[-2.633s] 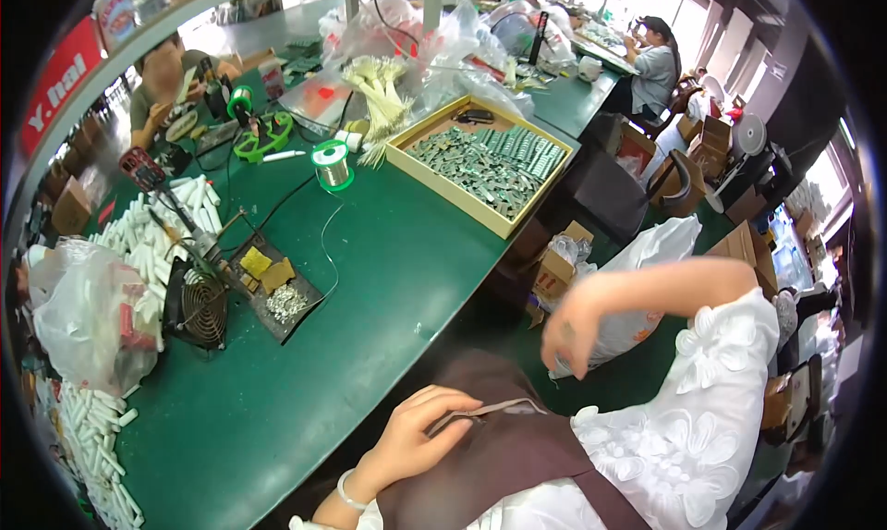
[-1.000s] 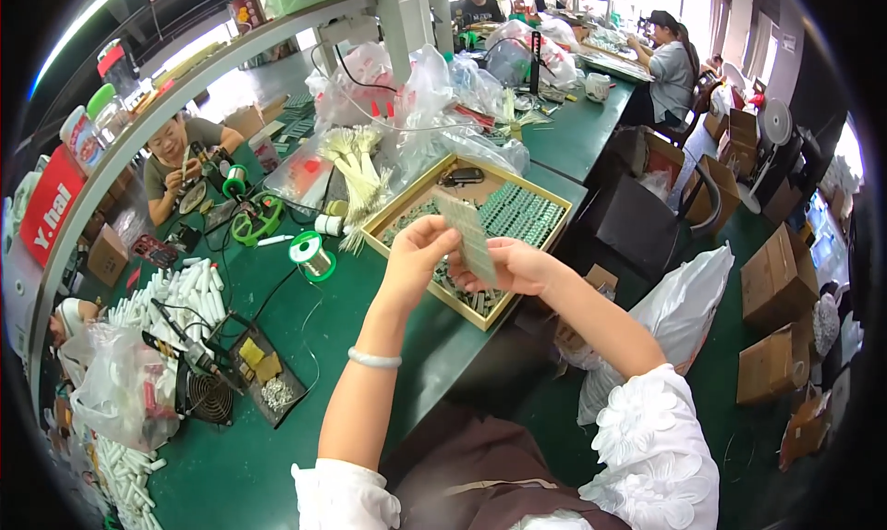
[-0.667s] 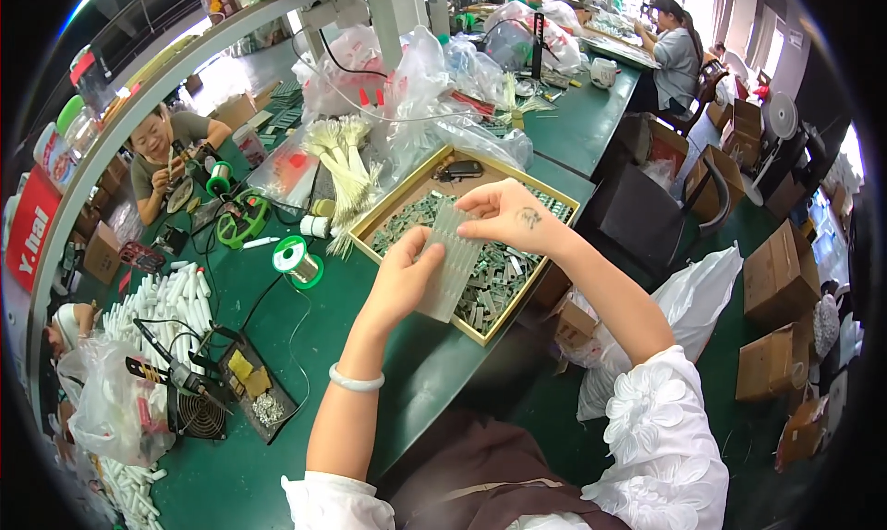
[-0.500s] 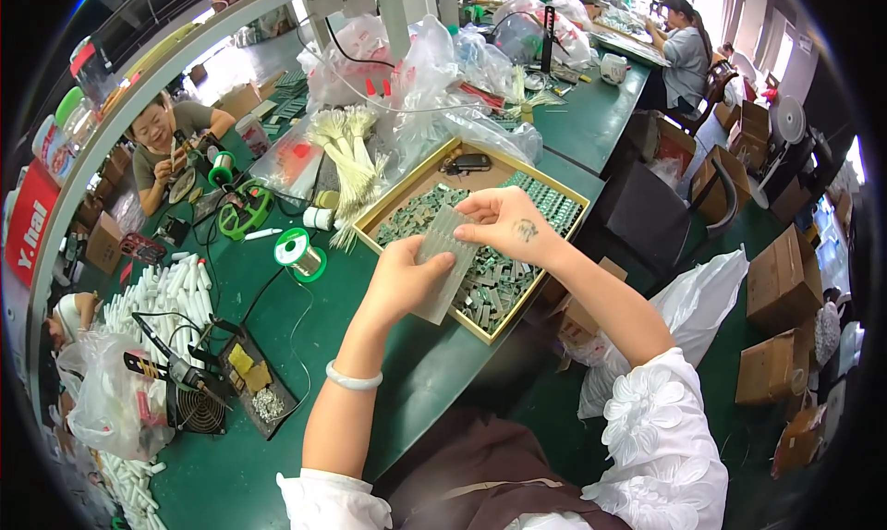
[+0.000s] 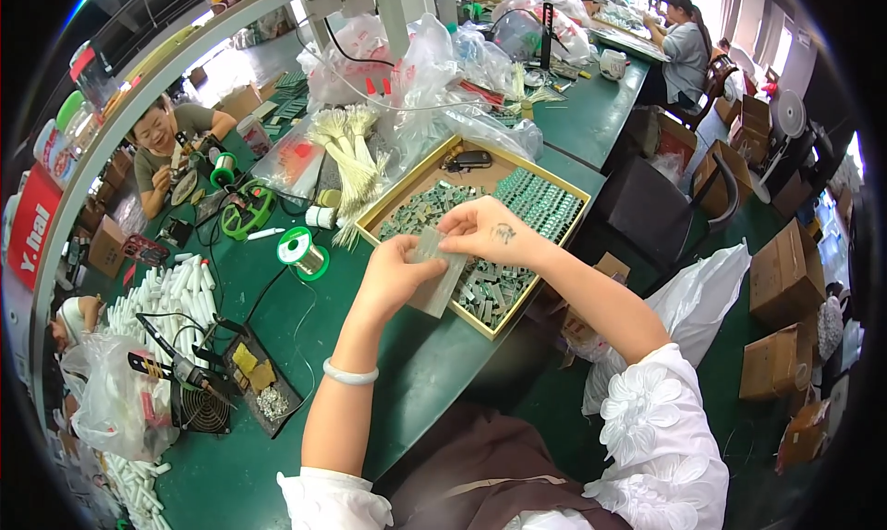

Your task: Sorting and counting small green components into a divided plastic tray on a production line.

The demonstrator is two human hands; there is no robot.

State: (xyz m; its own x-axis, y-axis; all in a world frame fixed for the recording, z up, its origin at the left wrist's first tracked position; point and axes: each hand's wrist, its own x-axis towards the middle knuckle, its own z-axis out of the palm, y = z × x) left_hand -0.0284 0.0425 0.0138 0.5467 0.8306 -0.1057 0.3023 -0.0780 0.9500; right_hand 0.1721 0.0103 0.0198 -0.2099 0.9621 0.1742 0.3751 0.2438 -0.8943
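Both my hands are on a flat greyish panel of small circuit boards (image 5: 432, 297), held tilted over the left edge of a shallow yellow-rimmed tray (image 5: 519, 299). My left hand (image 5: 390, 273) is closed on the panel's left side, thumb laid across its face. At the upper right end my right hand (image 5: 488, 231) pinches it with thumb and fingers; its fingertips are partly hidden. In the tray lie many loose small green boards (image 5: 490, 294), with others in neat rows (image 5: 543, 200). A dark key-fob-like object (image 5: 471, 159) sits at the tray's far end.
Left of the tray stand a solder wire spool (image 5: 302, 253) and a bundle of pale wires (image 5: 347, 146). Farther left are a soldering iron (image 5: 189, 373), a sponge tray (image 5: 263, 391) and white tubes (image 5: 171, 299). A co-worker (image 5: 171, 142) sits across the table. Cartons (image 5: 785, 271) stand right.
My right hand has shifted left and slightly down, and the panel has moved a little left with both hands. The panel's visible face looks narrower than before.
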